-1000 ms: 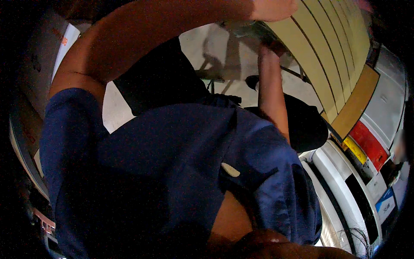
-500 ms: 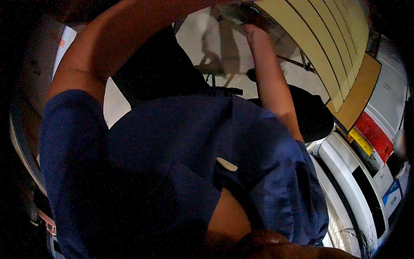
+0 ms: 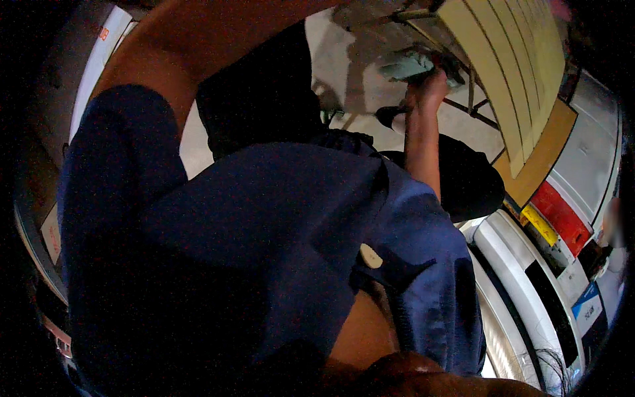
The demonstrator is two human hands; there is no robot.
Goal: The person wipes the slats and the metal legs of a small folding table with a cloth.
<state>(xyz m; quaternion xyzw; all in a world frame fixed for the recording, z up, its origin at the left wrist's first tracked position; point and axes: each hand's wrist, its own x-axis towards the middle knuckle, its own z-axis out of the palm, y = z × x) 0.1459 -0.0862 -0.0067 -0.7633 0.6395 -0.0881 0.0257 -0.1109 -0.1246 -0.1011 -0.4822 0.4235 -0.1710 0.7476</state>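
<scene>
My right arm reaches away from me, and my right hand point(image 3: 430, 87) is closed on a crumpled pale green thing point(image 3: 407, 66), which looks like a cloth or a thin bag. Dark parts show beside the fingers, too dim to name. The bundle hangs above the pale floor point(image 3: 334, 56), close to a dark metal frame point(image 3: 477, 112). Across the upper left stretches my left arm point(image 3: 218, 40); it leaves over the top edge, so my left hand is out of sight.
A pale yellow slatted panel point(image 3: 493, 73) stands at the upper right, with a brown board point(image 3: 539, 155) beside it. Farther right are a grey panel point(image 3: 585, 145), a red thing point(image 3: 561, 215), a yellow thing point(image 3: 539, 225) and white curved casings point(image 3: 522, 284).
My right hand has come down from the top edge toward me, bringing the crumpled pale green thing into fuller view. My left arm has shifted slightly up and right; its hand stays out of view.
</scene>
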